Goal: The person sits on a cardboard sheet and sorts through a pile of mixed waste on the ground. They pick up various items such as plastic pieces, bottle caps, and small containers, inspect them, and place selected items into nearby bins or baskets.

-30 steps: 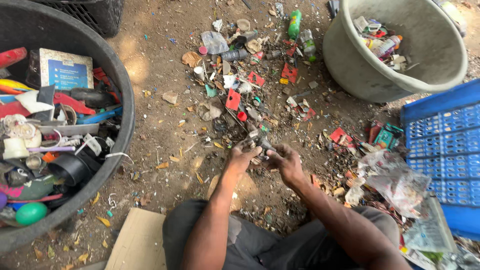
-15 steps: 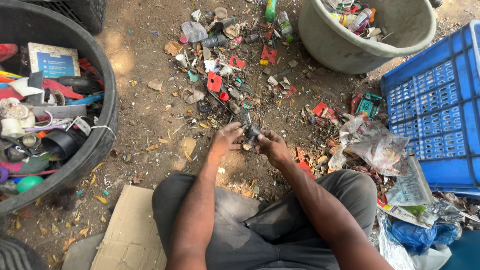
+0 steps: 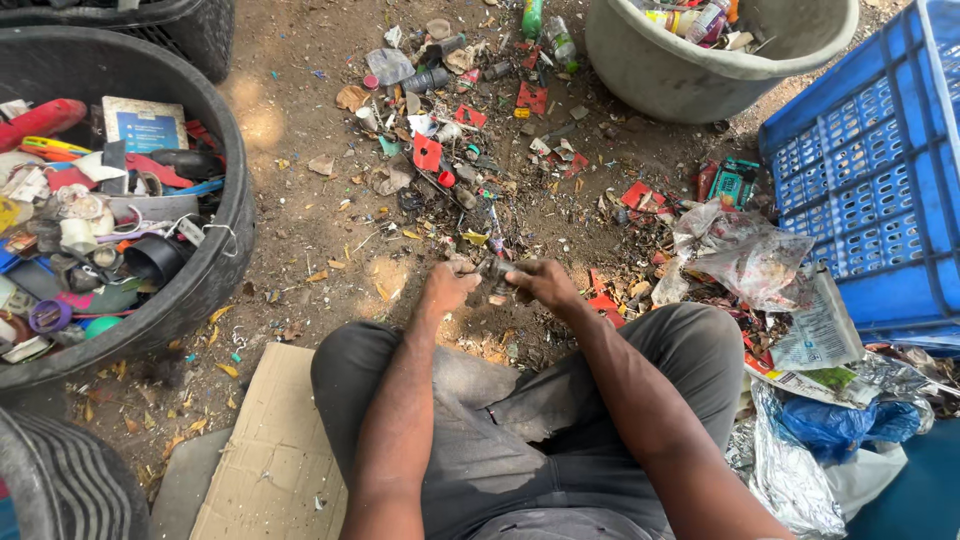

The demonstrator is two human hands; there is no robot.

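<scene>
Centre frame, just above your knees: you pinch a small dark scrap piece (image 3: 497,270) between both hands, held low over the dirt and close to the litter heap, prob. so bits drop straight onto the ground. Your left hand (image 3: 447,287) curls shut on its left end; your right hand (image 3: 541,283) closes on the right end, fingers wrapped round it. What the piece is, can't tell, too small.

Above it, up the middle of the frame, a scatter of broken plastic (image 3: 460,130) lies spread flat, red shards and a green bottle among it. Upper left, a black tub (image 3: 225,215) holds mixed coloured plastic, incl. a flat blue-and-white card pack (image 3: 145,125) lying on top. Upper right, a grey basin (image 3: 680,75) holds bottles and wrappers. Right edge, a blue crate (image 3: 870,190) stands tilted, w/ a crumpled clear bag (image 3: 740,255) and printed wrappers (image 3: 820,340) beside it. Lower left, flat brown cardboard (image 3: 275,450) lies under your leg.
</scene>
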